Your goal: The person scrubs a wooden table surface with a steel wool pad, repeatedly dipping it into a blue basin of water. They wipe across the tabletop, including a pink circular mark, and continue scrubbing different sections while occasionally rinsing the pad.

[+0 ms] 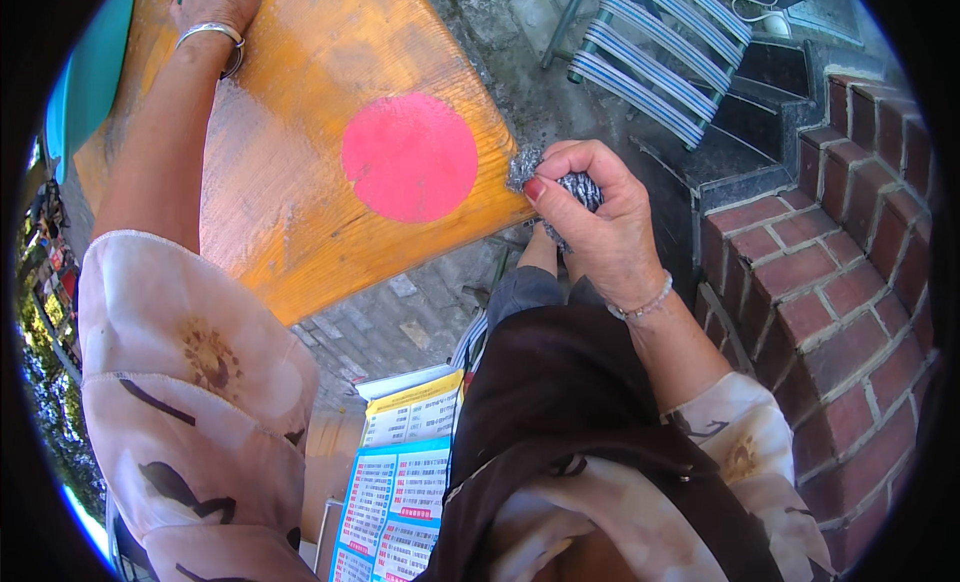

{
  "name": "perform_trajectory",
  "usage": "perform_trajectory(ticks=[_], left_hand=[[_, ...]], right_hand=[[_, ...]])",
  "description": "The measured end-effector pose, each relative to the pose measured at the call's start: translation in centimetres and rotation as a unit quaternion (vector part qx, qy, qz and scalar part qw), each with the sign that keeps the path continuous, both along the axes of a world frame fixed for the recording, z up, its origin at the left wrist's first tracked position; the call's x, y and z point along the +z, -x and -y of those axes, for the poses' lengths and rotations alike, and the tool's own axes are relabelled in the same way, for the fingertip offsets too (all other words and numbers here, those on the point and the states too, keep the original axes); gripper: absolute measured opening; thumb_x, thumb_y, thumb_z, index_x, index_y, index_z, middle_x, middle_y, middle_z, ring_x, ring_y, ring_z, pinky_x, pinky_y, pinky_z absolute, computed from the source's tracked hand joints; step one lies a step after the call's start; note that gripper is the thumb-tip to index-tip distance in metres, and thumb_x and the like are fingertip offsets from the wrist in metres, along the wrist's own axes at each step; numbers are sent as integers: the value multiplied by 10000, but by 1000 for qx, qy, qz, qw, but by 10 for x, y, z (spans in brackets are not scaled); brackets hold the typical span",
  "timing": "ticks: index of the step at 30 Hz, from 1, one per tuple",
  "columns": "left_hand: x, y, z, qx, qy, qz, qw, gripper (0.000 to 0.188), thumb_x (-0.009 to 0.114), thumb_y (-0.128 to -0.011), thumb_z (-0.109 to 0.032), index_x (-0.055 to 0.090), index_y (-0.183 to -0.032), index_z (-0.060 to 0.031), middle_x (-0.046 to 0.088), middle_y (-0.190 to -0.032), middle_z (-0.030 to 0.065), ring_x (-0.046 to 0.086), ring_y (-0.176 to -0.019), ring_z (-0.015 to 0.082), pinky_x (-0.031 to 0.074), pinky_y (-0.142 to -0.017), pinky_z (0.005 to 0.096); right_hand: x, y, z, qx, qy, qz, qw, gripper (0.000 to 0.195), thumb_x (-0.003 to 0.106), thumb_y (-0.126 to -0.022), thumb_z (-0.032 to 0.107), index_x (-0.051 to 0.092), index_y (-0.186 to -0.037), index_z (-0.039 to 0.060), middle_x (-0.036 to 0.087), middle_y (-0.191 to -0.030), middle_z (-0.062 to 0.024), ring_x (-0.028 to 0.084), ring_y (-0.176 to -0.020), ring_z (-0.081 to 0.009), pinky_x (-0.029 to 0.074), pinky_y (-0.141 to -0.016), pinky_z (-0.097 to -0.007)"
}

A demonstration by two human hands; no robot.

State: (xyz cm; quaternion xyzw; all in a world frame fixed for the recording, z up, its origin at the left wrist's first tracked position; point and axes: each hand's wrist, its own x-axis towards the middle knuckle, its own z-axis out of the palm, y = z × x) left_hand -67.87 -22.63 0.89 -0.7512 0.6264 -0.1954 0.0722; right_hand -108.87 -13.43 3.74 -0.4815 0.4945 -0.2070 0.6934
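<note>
A wet-looking wooden table [315,79] fills the upper left, with a pink round patch [410,158] near its corner. My right hand [600,214] pinches a steel wool scrubber [577,190] between thumb and fingers, just beside that table corner. Part of the scrubber reaches the table's edge; whether it touches the wood I cannot tell. My left hand [217,2] lies at the top left over the table, partly cut off by the picture's rim. Its fingers are mostly hidden, so whether it holds anything does not show.
A folding stool [660,49] with blue-and-white straps stands beyond the table. Brick steps [840,282] rise on the right. A printed menu sheet [397,492] hangs or stands below the table, near my body. A teal plastic object [94,64] is at the far left.
</note>
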Motion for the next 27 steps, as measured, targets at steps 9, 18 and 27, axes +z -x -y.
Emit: perform_trajectory(ticks=[9, 18, 27], left_hand=[[-2, 1, 6, 84, 42, -122, 988, 591, 425, -995, -505, 487, -1398, -77, 399, -1507, 206, 362, -1394, 373, 308, -1141, 486], [2, 3, 5, -10, -39, 59, 997, 432, 443, -1005, -439, 515, -1372, -224, 417, -1490, 188, 373, -1371, 407, 356, -1085, 553], [11, 18, 7, 92, 61, -143, 984, 523, 463, -973, -493, 535, -1309, -99, 473, -1423, 173, 421, -1332, 361, 364, -1075, 517]], right_hand=[[-1, 4, 6, 69, 148, -5, 987, 106, 709, -848, 13, 639, -924, 32, 622, -996, -42, 587, -924, -123, 482, -821, -272], [8, 7, -14, 108, 426, -114, 891, 210, 737, -724, -23, 674, -905, 63, 596, -1008, -107, 590, -966, -275, 483, -837, -353], [10, 3, -24, 202, 579, -97, 784, 249, 684, -670, 137, 673, -918, 141, 610, -1093, -22, 553, -1041, -280, 450, -867, -426]])
